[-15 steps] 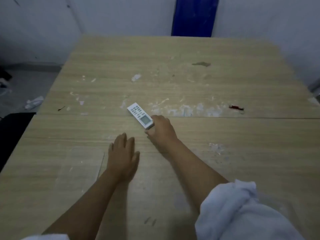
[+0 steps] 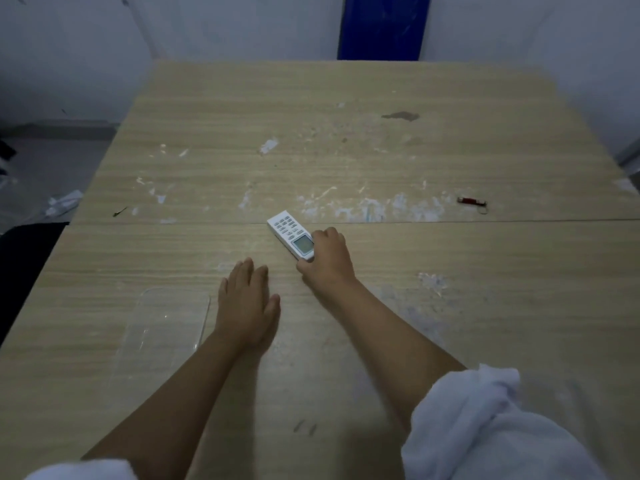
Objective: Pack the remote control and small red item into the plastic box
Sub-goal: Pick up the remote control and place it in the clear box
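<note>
A white remote control [image 2: 290,234] with grey buttons and a small screen lies on the wooden table near its middle. My right hand [image 2: 327,258] grips its near end, fingers curled around it. My left hand [image 2: 247,299] rests flat on the table, fingers apart, holding nothing. Just left of that hand lies the clear plastic box [image 2: 162,327], open side up. The small red item [image 2: 470,201] lies far to the right, near the seam across the table.
The wooden table [image 2: 346,150] is scuffed with white marks and a dark stain. A blue panel [image 2: 382,26] stands against the wall behind it. A dark chair [image 2: 24,268] sits at the left edge, with white scraps on the floor beyond.
My right hand has closed further round the remote's near end. The view has shifted slightly; my left hand stays flat beside the box.
</note>
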Tool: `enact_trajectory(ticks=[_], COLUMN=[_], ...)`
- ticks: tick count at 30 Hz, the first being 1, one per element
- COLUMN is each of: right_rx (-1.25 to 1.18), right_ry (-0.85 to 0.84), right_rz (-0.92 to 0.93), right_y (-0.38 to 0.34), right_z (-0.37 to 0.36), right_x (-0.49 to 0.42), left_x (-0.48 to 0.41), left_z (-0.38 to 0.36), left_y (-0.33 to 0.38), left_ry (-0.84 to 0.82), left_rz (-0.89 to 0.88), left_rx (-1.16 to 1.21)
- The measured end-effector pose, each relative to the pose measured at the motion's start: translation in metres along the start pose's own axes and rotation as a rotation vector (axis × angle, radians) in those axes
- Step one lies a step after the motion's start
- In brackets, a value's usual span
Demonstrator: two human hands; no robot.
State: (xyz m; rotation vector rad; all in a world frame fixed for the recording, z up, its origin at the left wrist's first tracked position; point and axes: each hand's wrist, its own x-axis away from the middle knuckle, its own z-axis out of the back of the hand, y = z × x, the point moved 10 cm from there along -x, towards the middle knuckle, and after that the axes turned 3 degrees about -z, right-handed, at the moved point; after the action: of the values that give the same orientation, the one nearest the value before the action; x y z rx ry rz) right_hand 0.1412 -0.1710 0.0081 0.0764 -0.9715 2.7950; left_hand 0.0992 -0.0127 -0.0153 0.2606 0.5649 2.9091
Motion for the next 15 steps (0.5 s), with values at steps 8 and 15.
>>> enact_trajectory(ticks=[8, 15], right_rx=[0.0, 0.021], right_ry=[-0.088, -0.136], right_rz=[0.076, 0.112], right_y=[0.056, 0.129], right_z=[0.087, 0.17], right_x=[0.08, 0.164], left_x=[0.021, 0.071], left_z=[0.013, -0.016], left_y=[0.069, 0.198], left_ry=[0.034, -0.055], left_rz=[-0.082, -0.385], left_rx=[0.334, 0.512])
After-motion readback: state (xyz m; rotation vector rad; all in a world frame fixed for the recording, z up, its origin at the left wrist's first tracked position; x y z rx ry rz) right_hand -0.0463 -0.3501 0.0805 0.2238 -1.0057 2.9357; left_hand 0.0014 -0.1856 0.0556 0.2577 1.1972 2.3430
